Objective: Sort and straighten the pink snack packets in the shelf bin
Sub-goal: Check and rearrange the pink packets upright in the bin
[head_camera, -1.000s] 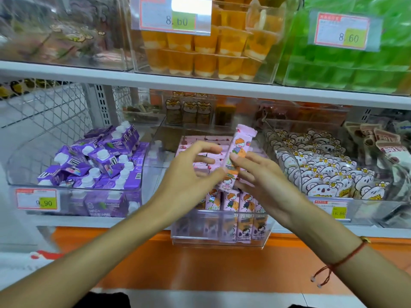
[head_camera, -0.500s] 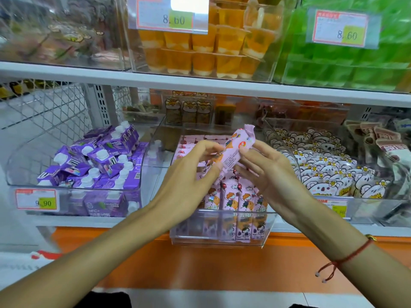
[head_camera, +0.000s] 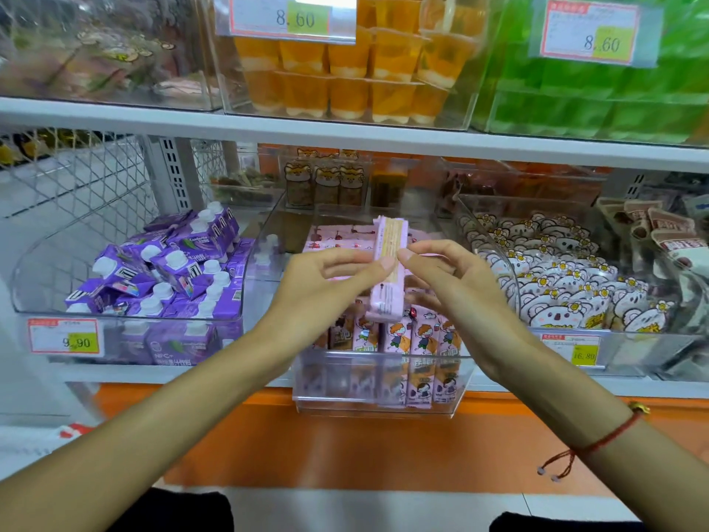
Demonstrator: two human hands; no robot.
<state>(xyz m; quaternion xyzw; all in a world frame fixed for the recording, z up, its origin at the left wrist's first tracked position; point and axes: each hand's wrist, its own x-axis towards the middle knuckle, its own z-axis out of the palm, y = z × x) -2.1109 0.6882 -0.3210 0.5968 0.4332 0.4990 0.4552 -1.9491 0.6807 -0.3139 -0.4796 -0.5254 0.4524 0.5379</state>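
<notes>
We hold one long pink packet (head_camera: pixel 388 270) up above the clear plastic bin (head_camera: pixel 380 385) in the middle of the shelf (head_camera: pixel 345 138). Our left hand (head_camera: pixel 326 289) pinches its left edge and our right hand (head_camera: pixel 456 286) pinches its right edge. The packet is flat and shiny, with its plain back side facing us. More pink packets (head_camera: pixel 414 339) stand in a row at the near end of the bin. Soft purple pouches with white caps (head_camera: pixel 165 270) lie piled in the round bin to the left.
</notes>
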